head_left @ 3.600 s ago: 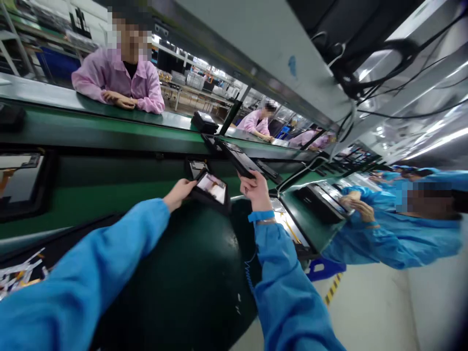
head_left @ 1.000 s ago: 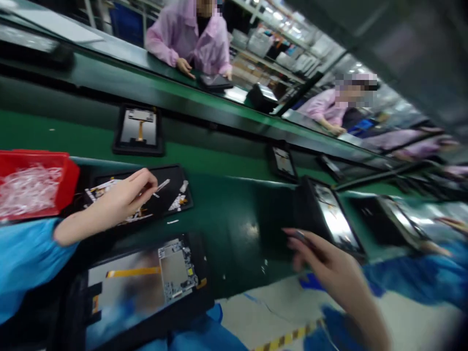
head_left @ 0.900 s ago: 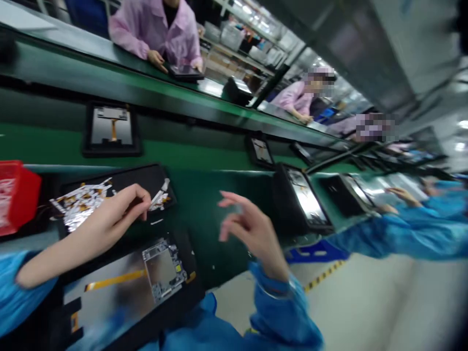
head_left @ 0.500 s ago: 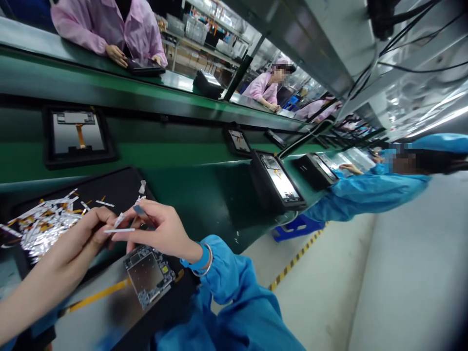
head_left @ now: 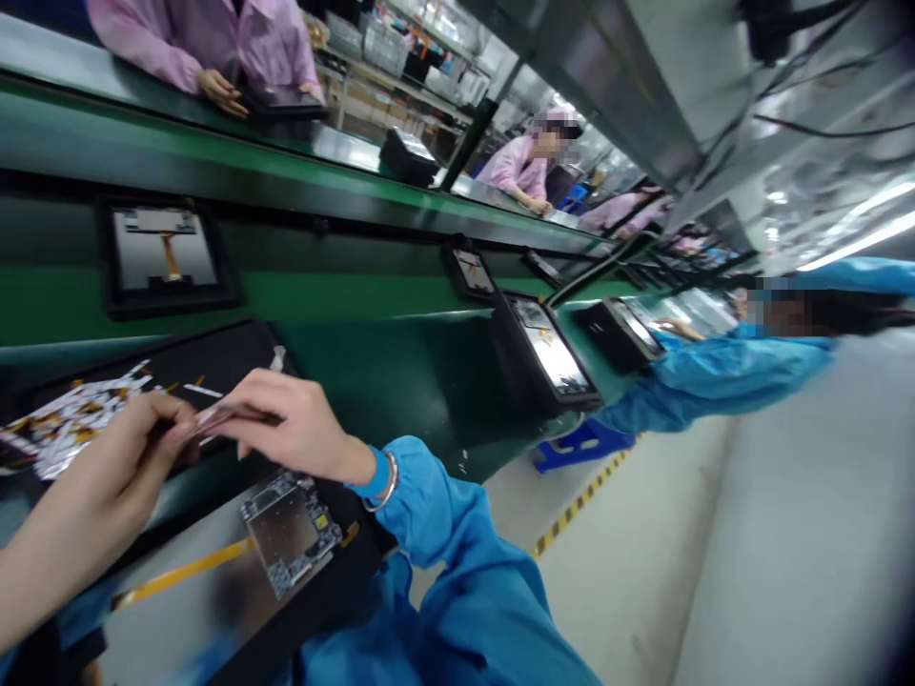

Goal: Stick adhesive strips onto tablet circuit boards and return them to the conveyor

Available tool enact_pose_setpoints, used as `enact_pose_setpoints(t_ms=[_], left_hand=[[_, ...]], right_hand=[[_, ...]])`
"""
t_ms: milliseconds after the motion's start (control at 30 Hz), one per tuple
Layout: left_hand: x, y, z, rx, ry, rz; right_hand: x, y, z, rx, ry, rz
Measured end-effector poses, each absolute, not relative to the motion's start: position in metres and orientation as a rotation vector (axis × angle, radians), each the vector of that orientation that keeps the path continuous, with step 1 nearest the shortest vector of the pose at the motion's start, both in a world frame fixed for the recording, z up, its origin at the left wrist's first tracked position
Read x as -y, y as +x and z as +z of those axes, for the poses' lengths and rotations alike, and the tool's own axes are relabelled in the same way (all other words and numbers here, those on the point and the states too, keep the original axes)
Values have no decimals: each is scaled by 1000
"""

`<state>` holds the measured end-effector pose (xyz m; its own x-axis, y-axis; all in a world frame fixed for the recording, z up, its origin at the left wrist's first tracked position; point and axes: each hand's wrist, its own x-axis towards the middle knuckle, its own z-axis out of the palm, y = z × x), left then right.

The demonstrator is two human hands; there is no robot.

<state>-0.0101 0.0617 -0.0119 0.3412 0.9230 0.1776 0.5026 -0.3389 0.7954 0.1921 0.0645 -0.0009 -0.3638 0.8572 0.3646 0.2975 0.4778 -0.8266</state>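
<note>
Green tabletop (head_left: 386,381) across view. Black tray (head_left: 135,357) of foil strips (head_left: 71,424) under left hand (head_left: 118,453); circuit board (head_left: 290,534) on tablet (head_left: 172,610) just below. Right hand (head_left: 286,419) pinching thin strip (head_left: 229,415), long axis pointing left toward curled left fingers (head_left: 161,419); left grip blurred, cannot tell.

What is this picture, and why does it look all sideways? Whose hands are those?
A camera on a person's head took this, so you see what they see, tipped over. Their right hand pinches a thin shiny strip, and their left hand is right beside it. Under them are a black tray of silver and orange scraps and a circuit board. More screens sit along the green assembly line, with a co-worker in blue and one in pink.
</note>
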Motion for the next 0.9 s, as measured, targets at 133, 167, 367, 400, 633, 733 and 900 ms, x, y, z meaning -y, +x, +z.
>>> enact_pose_setpoints(t_ms=[133,167,367,400,633,733,900], left_hand=[[-59,-5,19,-1424,1903,1022],[-59,-7,22,-1472,1866,1056],[-58,-19,10,-1395,1680,1064],[-57,-18,8,-1362,1652,1065],[-54,-6,0,-1197,1515,1026],[-53,-5,-3,-1177,1518,938],[-39,2,-5,-1171,1514,746]], right_hand=[[-87,187,-7,1596,-1045,1256],[-94,187,-10,1586,-1040,1277],[-113,176,-19,1612,-936,1297],[-110,172,-17,1619,-910,1310],[-78,158,-9,1648,-804,992],[-75,170,-12,1746,-763,898],[-70,200,-14,2022,-649,839]])
